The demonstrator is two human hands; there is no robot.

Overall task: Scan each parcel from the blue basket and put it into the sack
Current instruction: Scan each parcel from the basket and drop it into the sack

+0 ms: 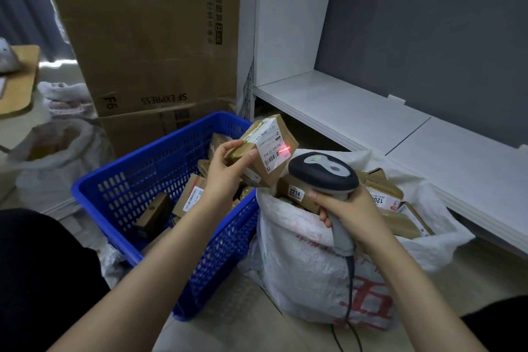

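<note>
Two hands raised: left hand (225, 171) grasps tilted parcel (261, 164), right hand (348, 211) grasps scanner (323, 171) aimed at label (273, 147).

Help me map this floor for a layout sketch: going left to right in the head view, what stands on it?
The open sack → blue basket → white sack of parcels.

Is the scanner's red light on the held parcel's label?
Yes, a red spot glows on the label of the parcel in the left hand.
</note>
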